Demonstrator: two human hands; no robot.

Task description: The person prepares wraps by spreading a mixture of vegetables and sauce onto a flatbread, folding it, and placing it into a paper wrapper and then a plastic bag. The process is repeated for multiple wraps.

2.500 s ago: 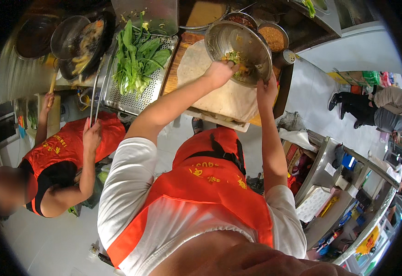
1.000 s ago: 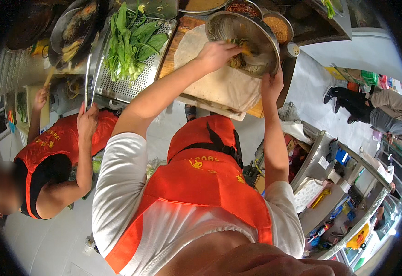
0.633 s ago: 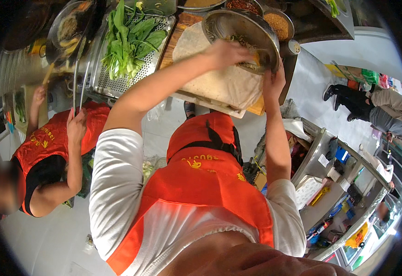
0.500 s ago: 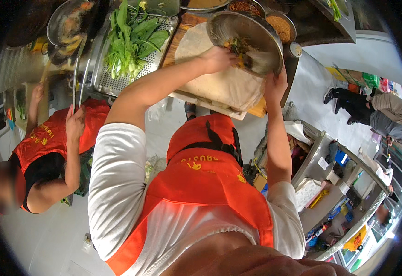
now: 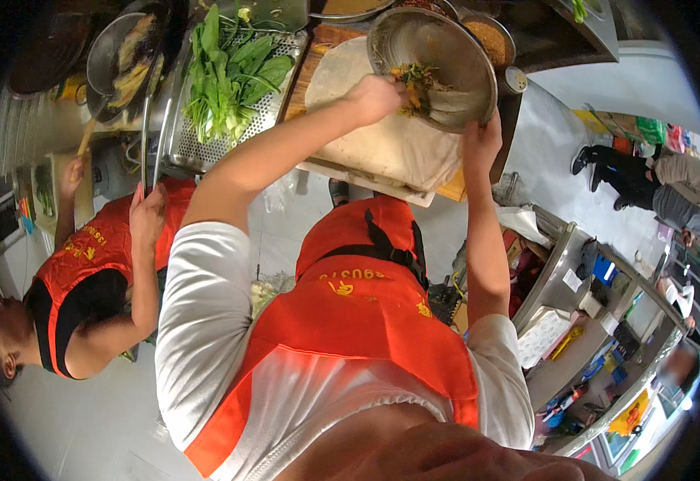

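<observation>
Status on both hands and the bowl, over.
Left hand at food in bowl, grip unclear. Right hand holding bowl. Bowl tilted over pale sheet, partly hiding it.

The metal bowl (image 5: 464, 68) is hiding some fingers of the right hand (image 5: 481, 146) and part of the dish of crumbs (image 5: 491, 40). The left hand (image 5: 377, 100) is ending in blurred fingertips against the chopped food (image 5: 416, 82), whose pieces are looking too small to name. The left forearm is covering some of the pale sheet (image 5: 394, 156). The top edge is cutting off the pot (image 5: 350, 11)
</observation>
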